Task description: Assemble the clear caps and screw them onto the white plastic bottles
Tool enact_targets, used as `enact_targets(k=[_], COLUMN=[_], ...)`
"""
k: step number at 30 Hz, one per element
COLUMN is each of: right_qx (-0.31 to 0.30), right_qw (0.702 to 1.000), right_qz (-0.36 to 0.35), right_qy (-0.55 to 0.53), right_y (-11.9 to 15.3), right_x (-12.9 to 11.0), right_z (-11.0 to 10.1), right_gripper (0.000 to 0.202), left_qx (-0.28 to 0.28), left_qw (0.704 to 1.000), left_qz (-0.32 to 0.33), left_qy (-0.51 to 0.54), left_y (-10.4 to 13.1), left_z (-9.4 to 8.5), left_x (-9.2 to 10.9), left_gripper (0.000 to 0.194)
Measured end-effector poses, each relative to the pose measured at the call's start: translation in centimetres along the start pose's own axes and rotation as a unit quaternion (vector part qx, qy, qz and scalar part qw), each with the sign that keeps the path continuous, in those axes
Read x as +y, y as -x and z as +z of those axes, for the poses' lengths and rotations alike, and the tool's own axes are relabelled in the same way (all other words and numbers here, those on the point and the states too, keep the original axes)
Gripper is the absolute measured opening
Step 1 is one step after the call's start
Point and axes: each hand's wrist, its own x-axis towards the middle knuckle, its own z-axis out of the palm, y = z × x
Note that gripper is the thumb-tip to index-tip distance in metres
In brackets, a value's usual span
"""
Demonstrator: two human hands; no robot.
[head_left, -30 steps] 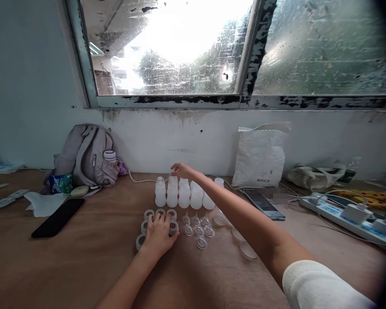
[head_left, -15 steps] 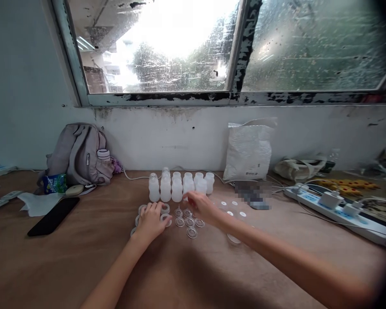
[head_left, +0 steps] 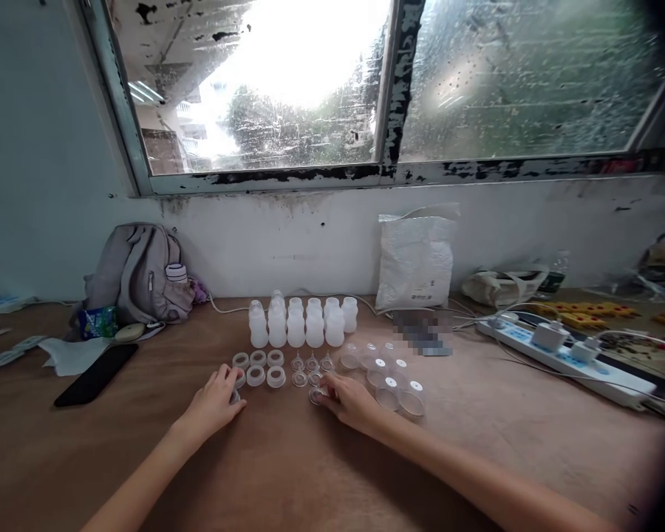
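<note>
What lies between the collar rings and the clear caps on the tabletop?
In the head view, clear bottle nipples stand between the collar rings and the clear caps; the right hand is at the nearest of them.

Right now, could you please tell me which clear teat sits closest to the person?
The front teat, touched or nearly touched by the right hand; the other visible teats stand farther back, toward the bottles.

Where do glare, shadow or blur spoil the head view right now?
All head view: glare burns out part of the left window pane; soft shadow darkens the table below the right hand; a pixelated patch sits below the white bag; the lower right corner falls dark.
</note>
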Motion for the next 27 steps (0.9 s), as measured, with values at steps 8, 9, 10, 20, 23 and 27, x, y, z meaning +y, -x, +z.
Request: enact_targets(k=[8, 9, 10, 20, 23, 27], right_qx=[0.002, 0.008, 0.015, 0.108, 0.104, 0.095], right_qw=[0.995, 0.994, 0.992, 0.959, 0.956, 0.958], right_qz=[-0.093, -0.1, -0.101, 0.037, 0.05, 0.05], right_qy=[-0.028, -0.045, -0.068, -0.259, -0.269, -0.266], right_y=[2.1, 2.3, 2.4, 2.3, 2.3, 2.2], right_x=[-0.9, -0.9, -0.8, 0.2, 0.1, 0.1], right_z=[-1.5, -1.6, -1.6, -2.1, -2.2, -2.0], right_gripper=[0.014, 0.015, 0.017, 0.016, 0.015, 0.015], left_qx=[0.049, 0.055, 0.059, 0.003, -0.016, -0.025], left_qw=[0.984, 0.977, 0.97, 0.94, 0.941, 0.944], left_qz=[0.092, 0.116, 0.14, 0.22, 0.224, 0.217], left_qy=[0.146, 0.169, 0.19, 0.262, 0.255, 0.247], left_y=[0.0, -0.1, -0.2, -2.1, -2.5, -2.5], left_z=[-0.6, -0.6, -0.6, 1.3, 2.3, 3.1], left_x=[3.1, 4.0, 5.1, 11.8, 11.9, 11.5], left_gripper=[0.026, 0.027, 0.029, 0.033, 0.033, 0.036])
